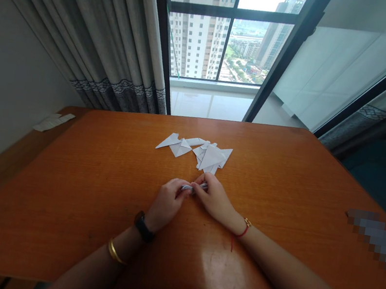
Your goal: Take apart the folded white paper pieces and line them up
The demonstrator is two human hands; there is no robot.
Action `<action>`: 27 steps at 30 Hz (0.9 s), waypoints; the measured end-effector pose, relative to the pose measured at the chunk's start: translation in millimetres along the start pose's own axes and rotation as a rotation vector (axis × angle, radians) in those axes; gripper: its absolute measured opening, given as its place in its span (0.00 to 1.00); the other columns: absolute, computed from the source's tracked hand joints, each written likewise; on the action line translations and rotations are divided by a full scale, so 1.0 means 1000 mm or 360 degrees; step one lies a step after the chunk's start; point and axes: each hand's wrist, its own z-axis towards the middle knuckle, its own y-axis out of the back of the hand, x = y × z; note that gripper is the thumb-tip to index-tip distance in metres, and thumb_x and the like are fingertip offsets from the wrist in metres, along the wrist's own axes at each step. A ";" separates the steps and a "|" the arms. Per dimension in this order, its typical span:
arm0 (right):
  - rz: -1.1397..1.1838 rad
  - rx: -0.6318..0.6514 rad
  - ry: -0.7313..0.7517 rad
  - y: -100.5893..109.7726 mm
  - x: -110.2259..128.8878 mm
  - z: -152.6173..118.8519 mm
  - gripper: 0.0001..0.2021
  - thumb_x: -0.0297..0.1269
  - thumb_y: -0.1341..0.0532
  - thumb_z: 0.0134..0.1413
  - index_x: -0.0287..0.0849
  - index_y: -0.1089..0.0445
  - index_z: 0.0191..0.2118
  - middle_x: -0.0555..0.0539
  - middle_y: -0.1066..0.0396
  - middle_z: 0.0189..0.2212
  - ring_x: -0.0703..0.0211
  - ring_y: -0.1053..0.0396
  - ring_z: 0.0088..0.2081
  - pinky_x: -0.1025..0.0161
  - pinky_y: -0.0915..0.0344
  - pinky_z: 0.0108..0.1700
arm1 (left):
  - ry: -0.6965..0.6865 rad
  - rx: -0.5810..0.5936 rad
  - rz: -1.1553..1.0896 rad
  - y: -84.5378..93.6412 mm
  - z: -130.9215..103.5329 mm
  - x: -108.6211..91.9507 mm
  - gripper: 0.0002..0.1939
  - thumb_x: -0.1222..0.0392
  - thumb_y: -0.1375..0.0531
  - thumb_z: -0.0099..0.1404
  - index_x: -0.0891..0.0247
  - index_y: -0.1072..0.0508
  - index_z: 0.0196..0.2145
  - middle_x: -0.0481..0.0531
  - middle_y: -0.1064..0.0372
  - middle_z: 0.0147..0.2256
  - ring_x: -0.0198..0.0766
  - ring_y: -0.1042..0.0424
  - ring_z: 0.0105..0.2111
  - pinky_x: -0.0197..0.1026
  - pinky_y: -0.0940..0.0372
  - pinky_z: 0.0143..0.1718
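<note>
On the tabletop (93, 207), folded white papers (179, 147) are lying at the left of an overlapping paper pile (212, 157). Just nearer the person, the left hand (170, 197) is closing its fingers around one end of a small folded paper strip (187, 188), and the right hand (211, 194) is pinching the other end between thumb and fingers.

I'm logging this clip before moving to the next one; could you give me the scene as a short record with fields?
left hand: pinching a small folded paper, watch on the wrist
right hand: fingers on the same paper, red bracelet on the wrist
beyond hands: loose white folded pieces, some overlapping
surface: brown table
far left: more white paper
background: grey curtain, window
unclear: pixelated patch, right
</note>
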 end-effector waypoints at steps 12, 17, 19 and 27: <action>0.0072 0.0057 0.0207 0.006 -0.012 0.003 0.11 0.31 0.40 0.53 0.44 0.34 0.44 0.52 0.31 0.29 0.61 0.34 0.31 0.64 0.38 0.36 | 0.0031 -0.0032 0.0131 0.006 0.002 0.002 0.05 0.66 0.41 0.62 0.63 0.26 0.36 0.51 0.27 0.33 0.38 0.29 0.33 0.39 0.35 0.37; 0.0123 0.0100 0.0019 -0.006 -0.012 -0.004 0.07 0.35 0.37 0.51 0.42 0.32 0.37 0.53 0.33 0.25 0.63 0.36 0.27 0.66 0.40 0.30 | 0.0137 -0.0020 -0.0040 0.005 0.002 0.001 0.05 0.62 0.42 0.63 0.63 0.26 0.35 0.52 0.27 0.31 0.38 0.28 0.31 0.38 0.33 0.34; 0.0116 0.0155 0.0020 -0.006 -0.009 -0.003 0.05 0.37 0.38 0.53 0.41 0.32 0.30 0.53 0.34 0.23 0.63 0.38 0.25 0.66 0.42 0.28 | 0.0224 0.0016 -0.0280 0.005 0.001 -0.001 0.07 0.59 0.41 0.63 0.64 0.26 0.36 0.52 0.27 0.30 0.38 0.27 0.31 0.39 0.32 0.34; -0.0234 -0.0416 -0.0322 0.118 -0.062 0.083 0.09 0.36 0.40 0.57 0.36 0.31 0.40 0.43 0.27 0.35 0.57 0.31 0.32 0.62 0.34 0.33 | 0.0336 0.0006 -0.0612 0.010 0.001 -0.010 0.20 0.54 0.37 0.60 0.65 0.31 0.48 0.59 0.28 0.46 0.39 0.25 0.36 0.38 0.30 0.35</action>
